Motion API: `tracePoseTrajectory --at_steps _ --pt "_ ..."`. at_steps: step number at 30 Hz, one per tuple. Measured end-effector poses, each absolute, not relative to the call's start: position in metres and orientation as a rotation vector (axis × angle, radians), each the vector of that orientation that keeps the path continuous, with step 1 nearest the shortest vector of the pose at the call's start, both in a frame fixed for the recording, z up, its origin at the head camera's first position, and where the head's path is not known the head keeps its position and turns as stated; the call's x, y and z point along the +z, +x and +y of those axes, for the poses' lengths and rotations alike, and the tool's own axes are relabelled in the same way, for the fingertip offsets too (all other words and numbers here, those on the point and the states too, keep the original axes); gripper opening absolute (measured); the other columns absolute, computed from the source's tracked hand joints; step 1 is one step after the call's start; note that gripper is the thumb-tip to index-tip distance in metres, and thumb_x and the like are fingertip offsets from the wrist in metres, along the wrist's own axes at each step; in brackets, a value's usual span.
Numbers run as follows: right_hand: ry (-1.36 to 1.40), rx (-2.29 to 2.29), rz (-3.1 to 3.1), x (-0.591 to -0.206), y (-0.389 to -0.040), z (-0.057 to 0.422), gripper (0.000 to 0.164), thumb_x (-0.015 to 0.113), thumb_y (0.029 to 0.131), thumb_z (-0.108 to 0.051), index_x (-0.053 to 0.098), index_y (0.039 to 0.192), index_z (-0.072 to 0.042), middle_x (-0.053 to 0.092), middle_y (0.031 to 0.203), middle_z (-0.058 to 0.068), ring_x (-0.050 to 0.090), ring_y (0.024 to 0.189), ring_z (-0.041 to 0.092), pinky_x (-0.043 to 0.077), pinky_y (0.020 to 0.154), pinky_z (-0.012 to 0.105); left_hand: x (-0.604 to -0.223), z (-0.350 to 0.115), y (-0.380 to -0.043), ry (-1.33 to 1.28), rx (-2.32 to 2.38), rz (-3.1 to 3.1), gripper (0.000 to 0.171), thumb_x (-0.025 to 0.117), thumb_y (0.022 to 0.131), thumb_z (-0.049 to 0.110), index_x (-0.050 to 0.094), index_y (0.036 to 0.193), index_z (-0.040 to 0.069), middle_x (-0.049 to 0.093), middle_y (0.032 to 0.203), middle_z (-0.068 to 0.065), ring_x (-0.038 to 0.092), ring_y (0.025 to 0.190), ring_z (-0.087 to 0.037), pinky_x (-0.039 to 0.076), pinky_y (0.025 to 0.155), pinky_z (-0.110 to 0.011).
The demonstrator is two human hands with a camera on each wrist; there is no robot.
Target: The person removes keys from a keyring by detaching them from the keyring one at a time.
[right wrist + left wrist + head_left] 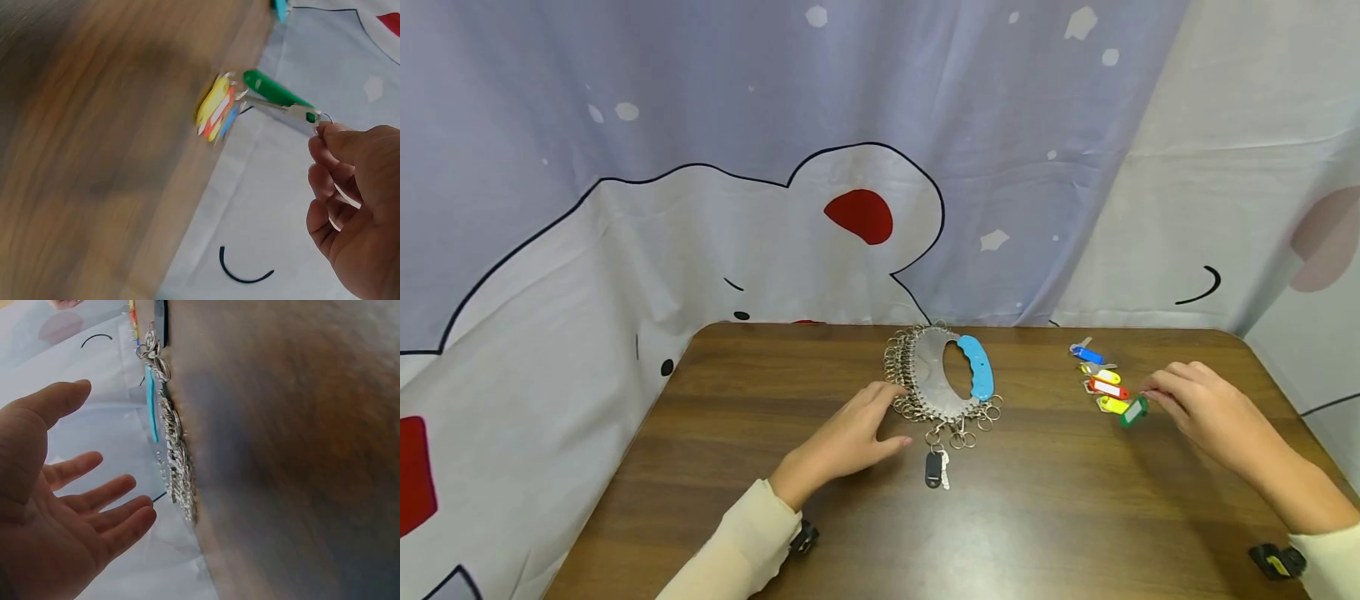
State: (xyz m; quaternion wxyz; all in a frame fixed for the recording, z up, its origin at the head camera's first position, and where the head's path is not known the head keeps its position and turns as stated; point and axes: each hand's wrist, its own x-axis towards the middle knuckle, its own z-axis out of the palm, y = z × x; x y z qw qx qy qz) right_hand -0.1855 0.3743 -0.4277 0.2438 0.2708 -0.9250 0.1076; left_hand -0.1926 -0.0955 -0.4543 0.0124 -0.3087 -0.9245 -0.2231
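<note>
My right hand (1213,417) pinches the small ring of a green key tag (1134,411) between thumb and forefinger. A key (269,102) hangs from that ring beside the tag in the right wrist view. My left hand (857,433) is beside a metal key holder plate (932,375) edged with many rings, its fingers spread and gripping nothing. Whether the fingertips touch the rings, I cannot tell. The plate has a light blue handle (981,371) on its right. A black key tag (933,470) with a silver key (945,471) hangs off a lower ring.
Right of the plate lie a blue key tag (1087,355), a yellow tag (1108,377), a red tag (1108,389) and another yellow tag (1114,406), close together with their keys. Under everything is a wooden table (715,433); a patterned curtain (700,242) hangs behind its back edge.
</note>
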Motion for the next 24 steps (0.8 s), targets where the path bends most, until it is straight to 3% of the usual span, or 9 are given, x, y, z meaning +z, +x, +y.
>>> tracePoseTrajectory --at_steps 7,15,24 --pt "0.863 0.084 -2.470 -0.435 -0.183 0.395 0.022 0.079 0.065 -0.005 0.064 0.079 -0.013 0.060 0.074 -0.002 0.053 0.066 0.024 0.046 0.050 0.041 -0.455 -0.098 -0.187 -1.007 -0.590 -2.916 0.069 0.068 0.086 0.043 0.042 0.141 0.009 0.049 0.140 -0.012 0.046 0.129 -0.027 0.043 0.105 -0.047" --pt "0.947 -0.044 -2.508 -0.444 -0.192 0.381 0.028 0.082 0.062 -0.004 0.061 0.078 -0.012 0.060 0.074 0.001 0.050 0.065 0.023 0.040 0.047 0.034 -0.450 -0.094 -0.181 -1.050 -0.508 -2.891 0.067 0.067 0.087 0.042 0.042 0.140 0.009 0.051 0.137 -0.013 0.046 0.128 -0.026 0.044 0.104 -0.048" --pt "1.011 -0.076 -2.515 -0.452 -0.206 0.359 0.026 0.082 0.065 -0.008 0.060 0.076 -0.014 0.059 0.071 0.002 0.048 0.063 0.022 0.035 0.045 0.031 -0.447 -0.098 -0.180 -1.053 -0.487 -2.835 0.063 0.069 0.086 0.036 0.046 0.137 0.007 0.054 0.132 -0.012 0.049 0.124 -0.026 0.045 0.103 -0.047"
